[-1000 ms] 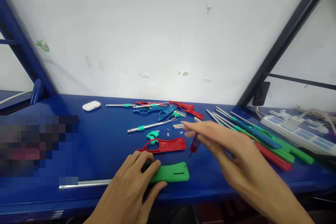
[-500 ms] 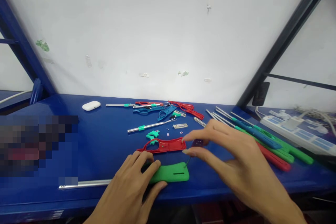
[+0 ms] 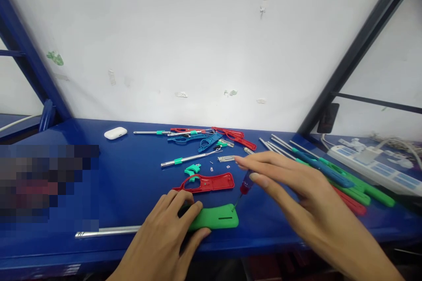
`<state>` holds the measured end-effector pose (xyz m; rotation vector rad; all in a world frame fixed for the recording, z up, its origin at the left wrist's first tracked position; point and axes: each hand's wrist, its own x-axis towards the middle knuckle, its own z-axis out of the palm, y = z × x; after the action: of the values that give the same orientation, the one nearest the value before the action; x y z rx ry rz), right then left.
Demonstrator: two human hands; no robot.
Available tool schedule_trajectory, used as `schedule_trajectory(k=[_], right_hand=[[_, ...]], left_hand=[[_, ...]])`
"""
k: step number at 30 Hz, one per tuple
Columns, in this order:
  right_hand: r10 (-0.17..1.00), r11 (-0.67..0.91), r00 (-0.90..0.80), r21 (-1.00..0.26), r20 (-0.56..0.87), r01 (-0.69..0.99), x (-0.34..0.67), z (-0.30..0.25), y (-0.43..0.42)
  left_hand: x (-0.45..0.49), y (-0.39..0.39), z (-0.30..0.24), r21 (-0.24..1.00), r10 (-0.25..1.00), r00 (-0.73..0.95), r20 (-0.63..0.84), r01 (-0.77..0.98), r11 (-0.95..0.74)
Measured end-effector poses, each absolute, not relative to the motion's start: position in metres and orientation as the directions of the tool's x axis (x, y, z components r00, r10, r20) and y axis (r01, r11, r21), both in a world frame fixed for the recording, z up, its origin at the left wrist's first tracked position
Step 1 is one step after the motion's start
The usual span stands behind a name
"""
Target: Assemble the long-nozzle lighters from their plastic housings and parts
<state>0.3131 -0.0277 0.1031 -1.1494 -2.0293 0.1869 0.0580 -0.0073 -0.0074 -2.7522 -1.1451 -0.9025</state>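
The left hand (image 3: 168, 232) presses flat on the green plastic lighter handle with a long metal tube (image 3: 213, 218), which lies near the front edge of the blue metal bench (image 3: 132, 175). The right hand (image 3: 296, 197) pinches a small red-handled screwdriver (image 3: 244, 184) between fingertips, its tip on the handle's right end (the screw itself is too small to see). To do this well, I think the driver should stay upright on the screw, with light downward pressure, while the left hand stops the handle from sliding. A red plastic half shell (image 3: 207, 182) lies just behind.
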Motion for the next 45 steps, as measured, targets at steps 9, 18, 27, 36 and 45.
schedule_trajectory(k=[9, 18, 27, 36, 45], right_hand=[[0.777, 0.547, -0.213, -0.467, 0.593, 0.695, 0.311, 0.101, -0.023], [0.743, 0.533, -0.182, -0.405, 0.644, 0.743, 0.313, 0.099, -0.017], [0.797, 0.561, -0.287, -0.477, 0.531, 0.676, 0.312, 0.102, -0.028], [0.822, 0.44, -0.149, -0.447, 0.549, 0.779, 0.307, 0.101, -0.023], [0.784, 0.573, -0.296, -0.453, 0.545, 0.683, 0.32, 0.102, -0.029]], left_hand=[[0.059, -0.007, -0.007, 0.2, 0.652, 0.563, 0.507, 0.659, -0.725], [0.058, -0.006, -0.006, 0.189, 0.649, 0.565, 0.509, 0.662, -0.725], [0.059, -0.006, -0.007, 0.168, 0.625, 0.563, 0.54, 0.656, -0.736], [0.058, -0.004, -0.01, 0.142, 0.604, 0.559, 0.568, 0.656, -0.741], [0.058, -0.005, -0.007, 0.143, 0.622, 0.559, 0.549, 0.67, -0.728]])
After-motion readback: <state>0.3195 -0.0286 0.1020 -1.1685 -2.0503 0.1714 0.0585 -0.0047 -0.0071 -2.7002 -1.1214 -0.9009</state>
